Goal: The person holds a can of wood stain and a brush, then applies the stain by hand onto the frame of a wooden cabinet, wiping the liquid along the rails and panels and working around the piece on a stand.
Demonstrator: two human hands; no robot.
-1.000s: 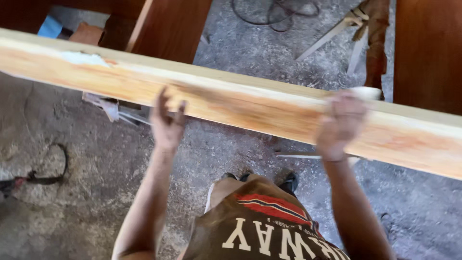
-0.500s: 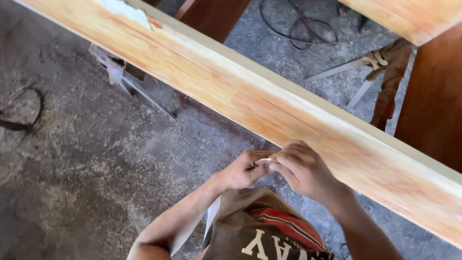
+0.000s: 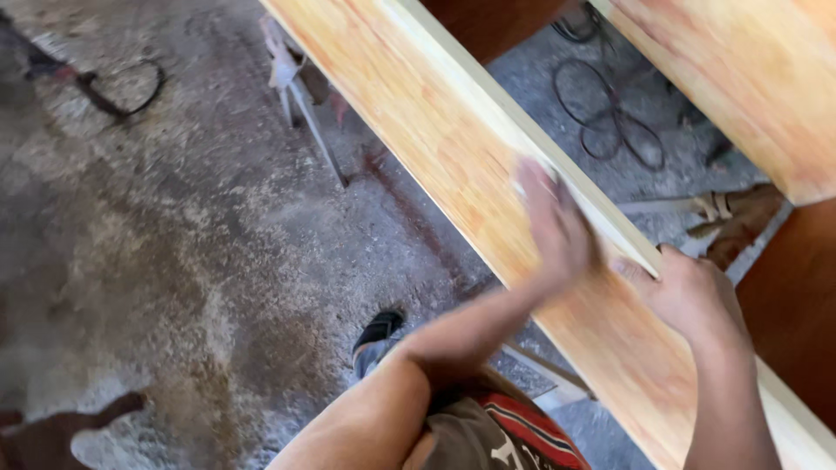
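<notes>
A long pale orange wooden plank (image 3: 435, 130) runs diagonally from the top middle to the bottom right. My left hand (image 3: 553, 228) lies flat on its broad face, blurred by motion; whether something is under the palm cannot be told. My right hand (image 3: 690, 296) is further along, with the thumb on the face and the fingers curled over the plank's pale far edge. My forearms reach up from the bottom of the view, over my shirt (image 3: 514, 435).
A second plank (image 3: 740, 87) crosses the top right corner. Dark brown panels (image 3: 797, 305) stand at the right. Black cable coils (image 3: 610, 117) lie on the dusty concrete floor beyond. Metal stand legs (image 3: 300, 100) are under the plank, another cable (image 3: 117, 91) lies top left, and my shoe (image 3: 379, 331) is below.
My hands were together below the plank, pinching something small. They have parted: the left now sweeps over the plank's face and the right grips its far edge. The view has swung left.
</notes>
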